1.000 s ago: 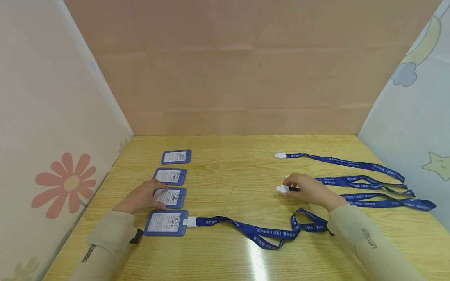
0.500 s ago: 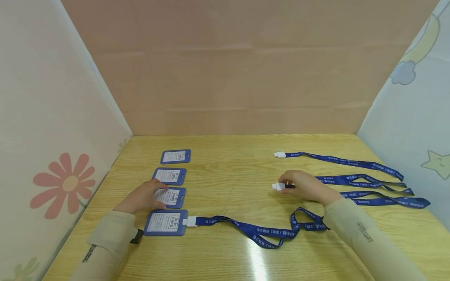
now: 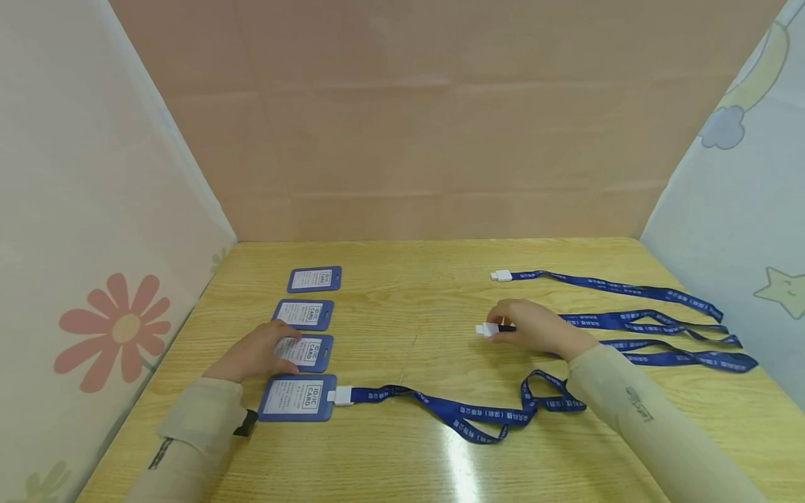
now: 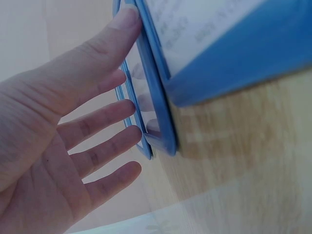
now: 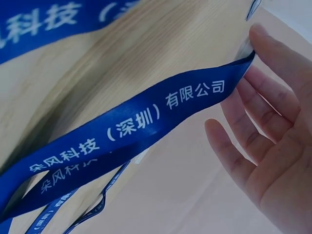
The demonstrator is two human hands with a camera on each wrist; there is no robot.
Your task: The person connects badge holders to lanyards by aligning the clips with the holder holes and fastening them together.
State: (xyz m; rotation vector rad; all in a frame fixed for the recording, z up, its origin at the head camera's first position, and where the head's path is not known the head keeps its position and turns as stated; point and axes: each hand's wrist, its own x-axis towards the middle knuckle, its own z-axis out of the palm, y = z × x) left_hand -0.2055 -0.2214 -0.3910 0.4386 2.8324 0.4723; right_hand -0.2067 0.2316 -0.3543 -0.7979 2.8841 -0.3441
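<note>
My left hand [image 3: 258, 351] spans a blue ID card holder [image 3: 312, 353], third from the back in a column at the left. In the left wrist view its thumb lies on the holder's near edge, fingertips at the far edge. My right hand [image 3: 531, 325] pinches a blue lanyard [image 5: 131, 117] near its white plastic clip [image 3: 487, 330]. The clip's narrow tab points left, apart from the card holder. The rest of that lanyard's printed strap trails right across the table, partly hidden by the hand and sleeve.
Nearest the front, another card holder [image 3: 298, 398] is joined to a lanyard [image 3: 453, 412] stretched rightward. Two more holders lie farther back, one at the far left [image 3: 314, 279]. On the right rest other lanyards, the rearmost one [image 3: 604, 284] with its white clip leftward. Walls enclose the wooden table [image 3: 402, 461].
My right hand has moved left and slightly away from me, drawing the clip and its lanyard along. The left hand stays in place on the card holder.
</note>
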